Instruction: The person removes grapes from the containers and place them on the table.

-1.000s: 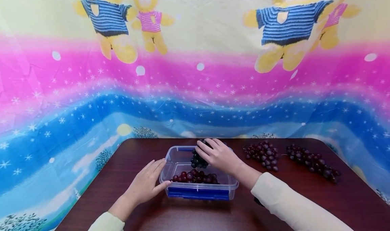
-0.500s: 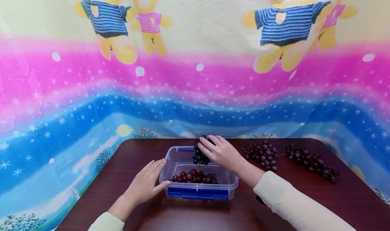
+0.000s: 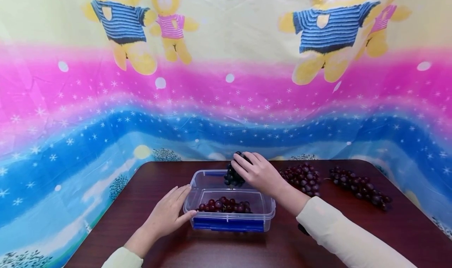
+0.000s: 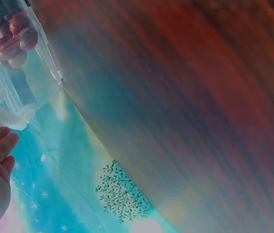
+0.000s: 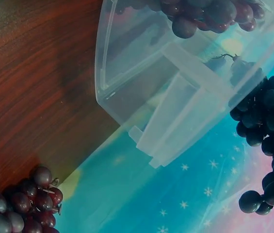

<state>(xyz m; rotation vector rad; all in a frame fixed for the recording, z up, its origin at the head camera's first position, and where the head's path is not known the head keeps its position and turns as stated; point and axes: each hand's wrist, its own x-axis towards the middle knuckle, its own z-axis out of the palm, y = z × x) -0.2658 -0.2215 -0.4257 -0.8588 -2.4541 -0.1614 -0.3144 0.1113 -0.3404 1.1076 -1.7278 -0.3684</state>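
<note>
A bunch of black grapes (image 3: 234, 175) hangs from my right hand (image 3: 259, 174), whose fingers grip it from above, over the far part of a clear plastic container (image 3: 228, 216) with blue clips. Red grapes (image 3: 226, 205) lie inside the container toward its near side. My left hand (image 3: 169, 212) rests against the container's left side with its fingers straight and its thumb at the near rim. In the right wrist view, the black grapes (image 5: 267, 109) hang beside the container wall, with only a sliver of the hand showing.
Two more bunches of dark red grapes lie on the brown table to the right: one bunch (image 3: 305, 179) behind my right forearm, another bunch (image 3: 363, 187) farther right. A dark object (image 3: 303, 229) peeks from under the right sleeve. A printed teddy-bear cloth (image 3: 226, 103) hangs behind the table.
My right hand has risen a little with the black grapes, lifting them higher above the container. The left hand has stayed in place at the container's side.
</note>
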